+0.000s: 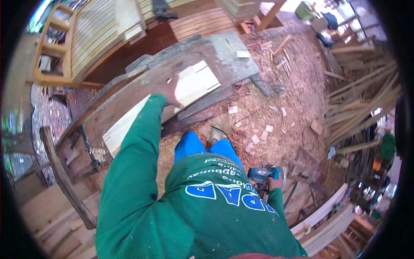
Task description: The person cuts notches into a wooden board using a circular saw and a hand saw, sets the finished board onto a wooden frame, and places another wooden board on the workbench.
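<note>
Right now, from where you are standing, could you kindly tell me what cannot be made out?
All in the head view:
- Part of the pale board: covered by the left hand and green sleeve.
- The underside of the teal power tool: hidden by its own body.
- Exact finger placement of the right hand: too small.
- What the green item at far right is: too blurred.

Towards the bench's (125,101) near edge, my pale board (196,82) looks like smooth, matt wood against the bench's rough, worn timber, while my power tool (258,174) has a plastic-looking housing and my sleeve (140,138) is matt cloth.
</note>
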The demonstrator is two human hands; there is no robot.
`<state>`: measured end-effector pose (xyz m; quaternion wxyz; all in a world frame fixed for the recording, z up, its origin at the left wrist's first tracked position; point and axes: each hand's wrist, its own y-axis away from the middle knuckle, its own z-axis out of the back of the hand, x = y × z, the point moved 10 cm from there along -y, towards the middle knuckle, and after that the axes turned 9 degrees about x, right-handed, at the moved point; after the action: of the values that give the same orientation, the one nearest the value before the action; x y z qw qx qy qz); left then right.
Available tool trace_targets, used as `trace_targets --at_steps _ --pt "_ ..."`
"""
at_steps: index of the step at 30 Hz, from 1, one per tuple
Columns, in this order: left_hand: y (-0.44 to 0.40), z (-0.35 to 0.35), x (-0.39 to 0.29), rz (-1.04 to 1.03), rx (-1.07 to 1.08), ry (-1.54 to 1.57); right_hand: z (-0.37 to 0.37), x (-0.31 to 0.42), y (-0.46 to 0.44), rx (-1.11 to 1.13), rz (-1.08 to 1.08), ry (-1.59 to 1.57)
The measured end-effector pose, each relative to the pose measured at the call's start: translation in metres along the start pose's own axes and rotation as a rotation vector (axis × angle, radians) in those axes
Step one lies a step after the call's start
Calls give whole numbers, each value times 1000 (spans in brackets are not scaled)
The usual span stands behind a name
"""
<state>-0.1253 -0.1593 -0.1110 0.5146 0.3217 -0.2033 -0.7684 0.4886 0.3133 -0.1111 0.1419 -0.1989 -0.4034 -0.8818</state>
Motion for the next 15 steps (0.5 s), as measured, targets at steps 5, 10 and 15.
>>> trace_targets --at_steps 5,10,15 --pt "129 -13 95 346 184 -96 1 21 -3 -17 -1 145" --pt "154 -14 98 342 104 -186 -13 30 -18 72 -56 122" --pt "200 -24 73 358 -340 -314 -16 82 -10 96 -27 279"
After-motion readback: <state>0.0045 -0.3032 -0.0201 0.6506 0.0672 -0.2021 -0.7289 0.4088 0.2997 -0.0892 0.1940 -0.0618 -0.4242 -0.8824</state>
